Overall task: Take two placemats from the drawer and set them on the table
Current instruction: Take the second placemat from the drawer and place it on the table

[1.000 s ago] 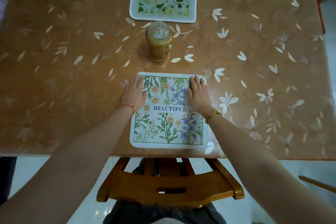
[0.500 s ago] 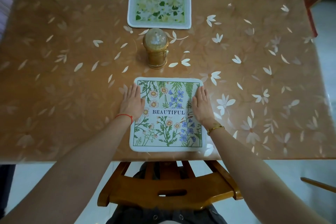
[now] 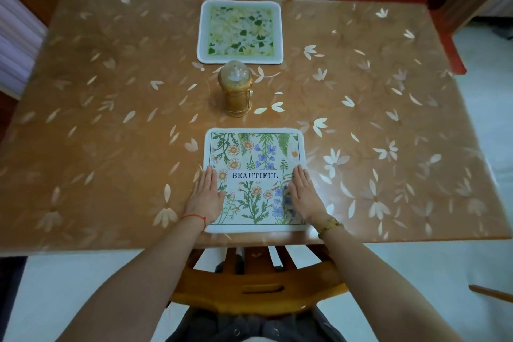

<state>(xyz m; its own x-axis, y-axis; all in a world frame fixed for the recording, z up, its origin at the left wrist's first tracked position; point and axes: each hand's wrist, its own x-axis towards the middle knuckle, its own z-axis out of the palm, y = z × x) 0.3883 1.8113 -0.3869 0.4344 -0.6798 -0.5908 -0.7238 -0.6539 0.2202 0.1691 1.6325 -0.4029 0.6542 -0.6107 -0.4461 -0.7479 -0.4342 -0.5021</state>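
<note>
Both palms lie flat and open, gripping nothing: the left hand and right hand have slid back along the side edges of the near placemat, smoothing it, probably a finishing touch. It bears flowers and the word BEAUTIFUL. The far placemat lies beyond a lantern on the table.
</note>
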